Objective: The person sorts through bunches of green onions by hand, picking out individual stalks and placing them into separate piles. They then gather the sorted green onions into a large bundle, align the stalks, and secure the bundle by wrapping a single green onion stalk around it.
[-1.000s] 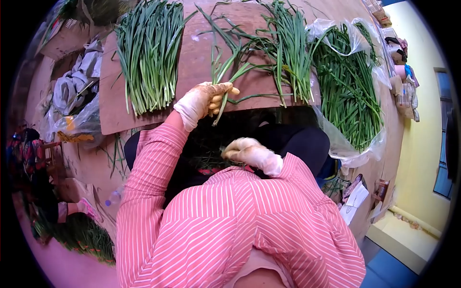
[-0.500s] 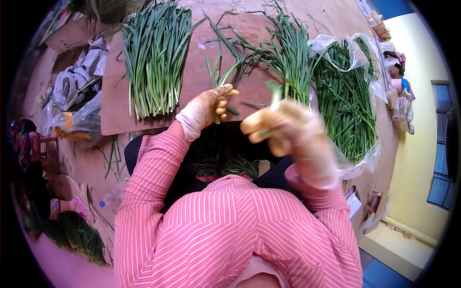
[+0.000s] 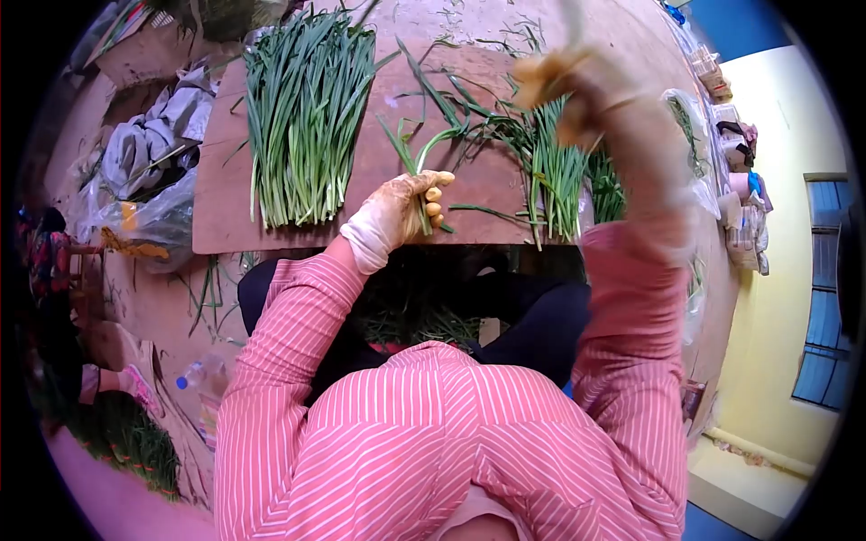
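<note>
My left hand, in a stained glove, is closed round a few garlic chives at the front edge of a reddish board. Their leaves bend away across the board. My right hand, gloved and smeared by motion, is raised over a loose pile of chives on the board's right side; a blurred pale streak shows above its fingers, and I cannot tell what it holds. On the left lies a large, neatly lined-up bundle of chives, white ends toward me.
A clear plastic bag with more chives is right of the board, partly behind my right arm. Grey cloth and plastic lie at left, with a bottle nearer me. Another person sits at far left. Cut leaves litter the floor.
My right hand has swung up and away from my left hand, to the upper right over the loose pile. My left hand keeps its hold on the chives. The view has shifted slightly.
</note>
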